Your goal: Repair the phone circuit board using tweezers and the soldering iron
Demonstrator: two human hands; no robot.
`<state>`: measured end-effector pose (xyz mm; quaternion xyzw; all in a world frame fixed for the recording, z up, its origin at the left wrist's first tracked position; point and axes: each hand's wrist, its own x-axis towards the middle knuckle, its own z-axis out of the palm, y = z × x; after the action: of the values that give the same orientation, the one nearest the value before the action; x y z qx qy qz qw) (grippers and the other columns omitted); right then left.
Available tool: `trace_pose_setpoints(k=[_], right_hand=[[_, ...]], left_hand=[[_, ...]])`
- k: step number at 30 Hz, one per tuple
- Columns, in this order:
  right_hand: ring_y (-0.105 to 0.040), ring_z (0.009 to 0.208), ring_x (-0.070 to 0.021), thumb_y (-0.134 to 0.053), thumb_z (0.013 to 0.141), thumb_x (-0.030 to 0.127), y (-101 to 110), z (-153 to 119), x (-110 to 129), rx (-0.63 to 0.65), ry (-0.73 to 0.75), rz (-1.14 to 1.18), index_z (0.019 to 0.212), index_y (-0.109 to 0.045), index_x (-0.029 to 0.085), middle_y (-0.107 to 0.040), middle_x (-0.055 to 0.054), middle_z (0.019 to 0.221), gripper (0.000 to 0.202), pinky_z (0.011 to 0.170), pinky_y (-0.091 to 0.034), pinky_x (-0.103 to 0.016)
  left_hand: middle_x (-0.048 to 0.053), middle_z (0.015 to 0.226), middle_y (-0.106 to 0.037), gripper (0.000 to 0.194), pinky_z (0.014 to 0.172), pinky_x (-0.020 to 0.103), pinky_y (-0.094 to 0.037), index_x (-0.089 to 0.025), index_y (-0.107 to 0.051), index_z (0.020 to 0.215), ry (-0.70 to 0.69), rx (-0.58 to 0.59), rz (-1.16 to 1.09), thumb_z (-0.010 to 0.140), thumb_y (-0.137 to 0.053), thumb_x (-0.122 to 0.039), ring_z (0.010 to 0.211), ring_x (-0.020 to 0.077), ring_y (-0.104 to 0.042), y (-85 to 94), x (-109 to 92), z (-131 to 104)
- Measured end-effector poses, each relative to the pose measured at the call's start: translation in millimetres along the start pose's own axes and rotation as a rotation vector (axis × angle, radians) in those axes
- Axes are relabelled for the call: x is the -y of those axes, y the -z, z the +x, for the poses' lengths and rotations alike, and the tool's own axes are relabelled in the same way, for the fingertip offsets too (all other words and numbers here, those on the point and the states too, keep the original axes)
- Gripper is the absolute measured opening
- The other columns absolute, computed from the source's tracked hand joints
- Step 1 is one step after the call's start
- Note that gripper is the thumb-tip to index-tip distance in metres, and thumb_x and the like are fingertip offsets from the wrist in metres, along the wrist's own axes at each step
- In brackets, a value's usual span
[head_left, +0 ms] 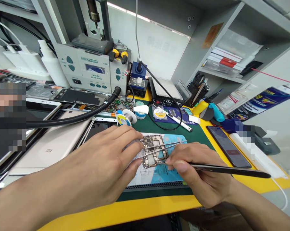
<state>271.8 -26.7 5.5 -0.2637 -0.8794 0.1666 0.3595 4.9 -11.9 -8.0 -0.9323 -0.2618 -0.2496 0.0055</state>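
A phone logic board (149, 142) lies on a blue-and-white mat (178, 175). My left hand (116, 154) is closed at the board's left edge. Silver tweezers (164, 147) run from its fingers across the board, their points toward the right. My right hand (197, 170) pinches a slim, black-handled tool (231, 169) with a thin metal tip. That tip is down on the lower right part of the board. The right fingers cover part of the board's right side, and the left fingers hide its left edge.
Behind stand a hot-air station (87, 70) with a black hose (87, 118), and a soldering station (138, 75). Phones, including a gold one (48, 138), lie left. A solder spool (124, 119) sits behind my left hand. A dark phone (227, 146) lies right.
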Motion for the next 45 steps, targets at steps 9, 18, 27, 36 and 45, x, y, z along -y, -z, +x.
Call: trace_pose_setpoints(k=[9,18,27,36,45], right_hand=[[-0.073,0.066,-0.0159,-0.056,0.100,0.014,0.0,1.7,0.9,-0.005,-0.003,-0.031,0.090,-0.065,0.020,-0.078,-0.003,0.077,0.015,0.059,-0.053,-0.028],[-0.072,0.065,-0.0171,-0.056,0.098,0.013,0.9,1.7,1.0,0.004,-0.013,-0.017,0.092,-0.065,0.021,-0.077,-0.003,0.075,0.014,0.058,-0.053,-0.028],[-0.071,0.063,-0.0166,-0.059,0.098,0.013,1.3,2.2,0.6,0.005,-0.009,0.010,0.092,-0.066,0.020,-0.076,-0.003,0.073,0.012,0.058,-0.052,-0.028],[-0.066,0.060,-0.0148,-0.060,0.097,0.013,-0.7,0.2,1.0,0.001,-0.003,0.030,0.095,-0.067,0.019,-0.073,-0.002,0.071,0.010,0.058,-0.049,-0.028],[-0.063,0.057,-0.0147,-0.061,0.097,0.013,1.3,-0.9,1.1,0.007,-0.006,0.021,0.094,-0.068,0.020,-0.070,0.000,0.069,0.010,0.056,-0.047,-0.028]], left_hand=[[0.015,0.122,-0.067,0.027,0.081,0.052,-0.056,-0.012,-0.068,0.120,-0.001,-0.002,-0.013,0.109,-0.045,-0.020,0.108,0.0340,-0.064,1.0,-1.1,-1.1],[0.015,0.123,-0.067,0.026,0.087,0.054,-0.057,-0.012,-0.068,0.120,0.006,0.010,-0.002,0.109,-0.046,-0.021,0.110,0.0336,-0.063,-0.1,-0.2,-1.7],[0.017,0.117,-0.068,0.026,0.080,0.055,-0.059,-0.009,-0.070,0.115,-0.007,0.008,-0.003,0.108,-0.047,-0.019,0.102,0.0343,-0.065,-0.2,-0.6,2.2],[0.016,0.120,-0.067,0.026,0.082,0.055,-0.058,-0.011,-0.067,0.118,-0.013,0.012,-0.002,0.109,-0.045,-0.021,0.105,0.0340,-0.063,0.6,-0.1,-0.1],[0.017,0.118,-0.067,0.024,0.084,0.056,-0.059,-0.009,-0.068,0.115,-0.016,0.002,0.002,0.107,-0.047,-0.019,0.104,0.0343,-0.063,0.2,1.5,1.9]])
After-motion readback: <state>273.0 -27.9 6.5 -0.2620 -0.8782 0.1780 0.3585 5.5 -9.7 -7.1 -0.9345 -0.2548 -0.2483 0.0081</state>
